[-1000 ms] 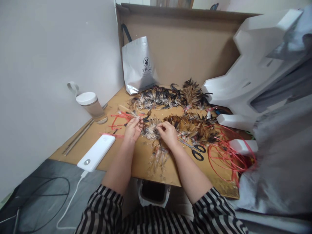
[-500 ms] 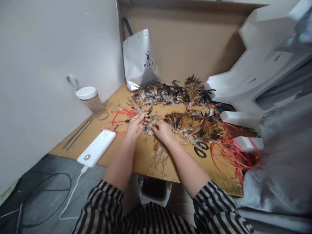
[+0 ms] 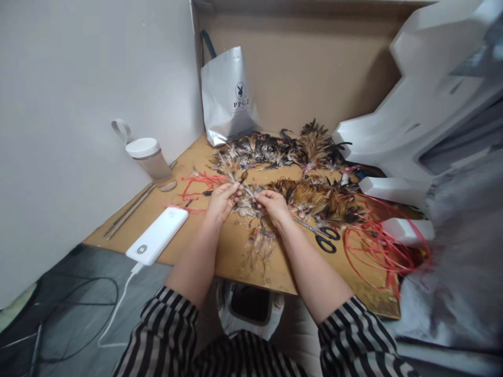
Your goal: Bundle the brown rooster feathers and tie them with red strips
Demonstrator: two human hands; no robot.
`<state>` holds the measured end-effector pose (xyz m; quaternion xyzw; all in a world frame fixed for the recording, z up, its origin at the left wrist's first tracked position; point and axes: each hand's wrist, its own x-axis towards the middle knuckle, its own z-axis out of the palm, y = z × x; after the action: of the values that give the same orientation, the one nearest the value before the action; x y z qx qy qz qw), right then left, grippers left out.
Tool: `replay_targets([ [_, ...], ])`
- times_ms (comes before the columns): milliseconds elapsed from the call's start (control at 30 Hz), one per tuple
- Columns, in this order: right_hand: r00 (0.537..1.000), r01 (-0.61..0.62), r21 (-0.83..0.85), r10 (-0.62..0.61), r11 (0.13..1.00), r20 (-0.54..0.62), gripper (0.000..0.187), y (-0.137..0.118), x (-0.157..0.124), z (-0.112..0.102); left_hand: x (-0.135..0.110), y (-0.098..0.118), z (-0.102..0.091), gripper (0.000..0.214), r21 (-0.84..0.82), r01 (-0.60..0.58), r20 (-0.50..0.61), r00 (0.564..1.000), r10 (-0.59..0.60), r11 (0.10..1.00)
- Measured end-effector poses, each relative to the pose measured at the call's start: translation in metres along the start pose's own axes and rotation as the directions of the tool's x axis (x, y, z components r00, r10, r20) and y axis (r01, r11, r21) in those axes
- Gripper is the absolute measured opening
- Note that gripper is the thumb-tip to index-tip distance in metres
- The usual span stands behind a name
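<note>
My left hand (image 3: 220, 202) and my right hand (image 3: 274, 206) are close together over a cardboard tabletop (image 3: 165, 209). Both are curled in a pinch on a small feather (image 3: 247, 191) stretched between their fingertips. Under and beyond the hands lie heaps of brown, black and pale feathers (image 3: 306, 196). Another row of feathers (image 3: 275, 149) lies further back. More loose pale feathers (image 3: 257, 251) trail toward the near edge.
Black-handled scissors (image 3: 320, 235) lie right of my right hand. Red strings (image 3: 377, 243) coil at the right, more red strings (image 3: 196, 184) at the left. A white power bank (image 3: 157, 235), a lidded cup (image 3: 149, 159), a silver bag (image 3: 230, 97) and white foam blocks (image 3: 393, 186) surround the work.
Both hands have drawn closer together and slightly further from me, now pinching one feather between them. The camera has tilted a little.
</note>
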<state>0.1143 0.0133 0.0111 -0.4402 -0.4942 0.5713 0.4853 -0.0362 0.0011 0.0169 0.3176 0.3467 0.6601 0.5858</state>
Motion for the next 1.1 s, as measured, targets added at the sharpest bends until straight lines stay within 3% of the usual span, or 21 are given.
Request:
replay_targets([
  [167, 0.999, -0.027, 0.078, 0.029, 0.997, -0.019, 0.026, -0.001, 0.002, -0.004, -0.003, -0.005, 0.004, 0.024, 0.195, 0.044, 0.056, 0.997, -0.056, 0.980],
  [367, 1.000, -0.005, 0.106, 0.008, 0.994, -0.025, 0.026, 0.001, 0.003, -0.005, -0.004, -0.007, 0.005, 0.024, 0.237, 0.099, 0.079, 0.990, -0.121, 0.966],
  [567, 0.993, 0.115, -0.012, -0.115, 0.993, 0.025, 0.024, -0.003, -0.001, -0.002, -0.002, -0.010, 0.001, 0.024, 0.199, 0.184, 0.086, 0.975, -0.204, 0.962],
  [667, 0.992, 0.120, -0.106, -0.115, 0.987, 0.053, 0.022, -0.004, -0.004, -0.001, -0.001, -0.011, 0.000, 0.024, 0.179, 0.188, 0.080, 0.976, -0.205, 0.966],
  [800, 0.996, 0.071, -0.135, -0.062, 0.988, 0.070, 0.021, -0.003, -0.005, 0.000, -0.001, -0.012, 0.001, 0.024, 0.217, 0.143, 0.066, 0.985, -0.161, 0.966],
  [1000, 0.998, -0.013, -0.061, 0.017, 0.998, 0.054, 0.022, -0.003, -0.006, 0.000, -0.002, -0.014, 0.006, 0.024, 0.413, -0.069, 0.097, 0.995, 0.032, 0.908],
  [1100, 0.998, -0.043, -0.020, 0.044, 0.999, 0.049, 0.025, -0.002, -0.005, 0.001, -0.004, -0.014, 0.009, 0.024, 0.456, -0.114, 0.108, 0.992, 0.072, 0.882],
])
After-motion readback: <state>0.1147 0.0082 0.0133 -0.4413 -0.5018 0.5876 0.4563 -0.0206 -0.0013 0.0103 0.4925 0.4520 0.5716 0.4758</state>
